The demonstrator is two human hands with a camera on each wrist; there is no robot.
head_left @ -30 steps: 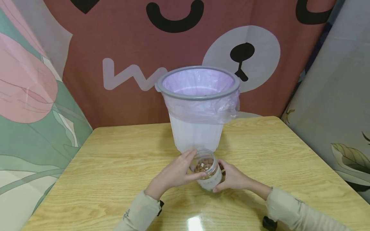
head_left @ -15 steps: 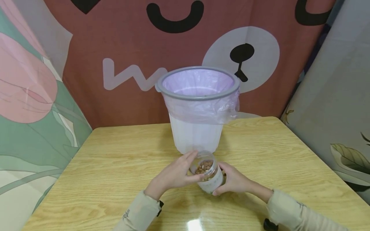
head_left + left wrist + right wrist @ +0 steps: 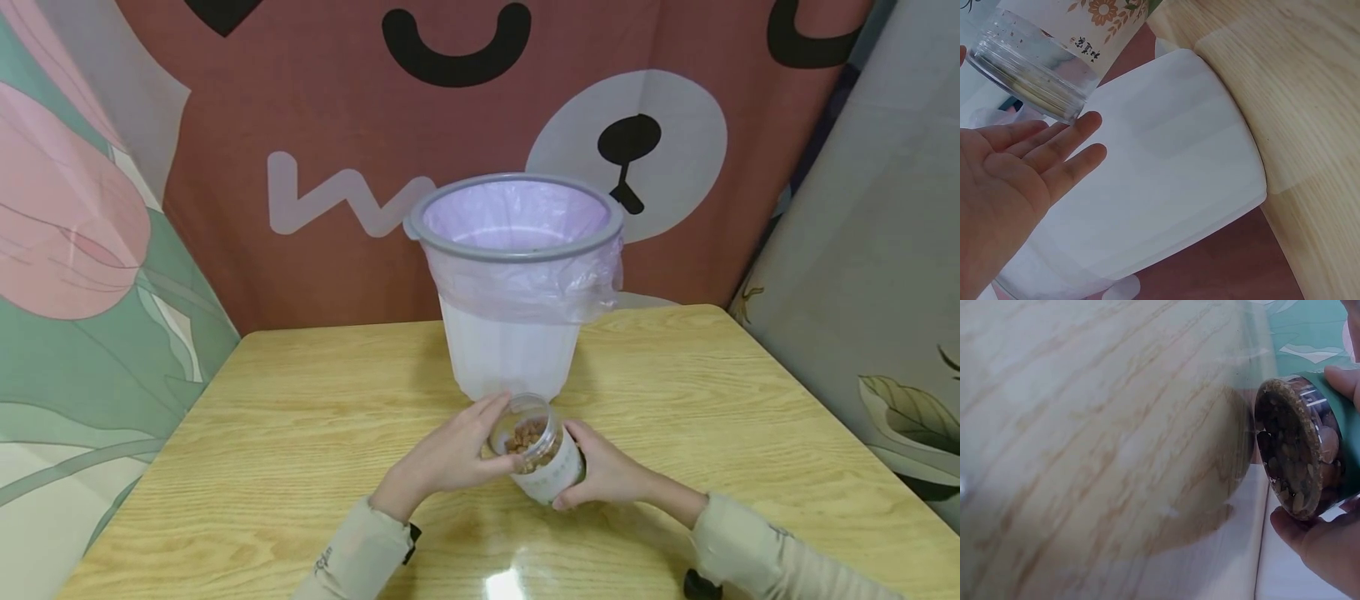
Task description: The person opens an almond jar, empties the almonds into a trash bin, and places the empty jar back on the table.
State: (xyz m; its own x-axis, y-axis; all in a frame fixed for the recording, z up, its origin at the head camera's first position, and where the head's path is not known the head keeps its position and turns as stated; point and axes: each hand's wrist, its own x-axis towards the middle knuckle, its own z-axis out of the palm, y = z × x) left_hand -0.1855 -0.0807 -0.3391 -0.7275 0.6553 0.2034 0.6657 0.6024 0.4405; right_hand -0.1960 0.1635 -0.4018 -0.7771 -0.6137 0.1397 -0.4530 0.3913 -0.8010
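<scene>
The yellow wood-grain table (image 3: pixel 300 433) is backed by a red-brown printed cloth (image 3: pixel 337 275). At left, the left hand (image 3: pixel 450 454) is held with fingers extended. Behind, a white plastic bin (image 3: pixel 510 354) is lined with pale purple film (image 3: pixel 517 287). In front of it, a clear cylindrical jar (image 3: pixel 551 477) with a pale band, containing brown nut-like pieces (image 3: pixel 525 435), is tipped further leftward than a second ago, and is grasped by the curled right hand (image 3: pixel 609 468). Tilting is judged under way, contents retained.

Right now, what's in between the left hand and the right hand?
A clear jar with little brown bits inside is between the left hand and the right hand. You can see it in the head view.
</scene>
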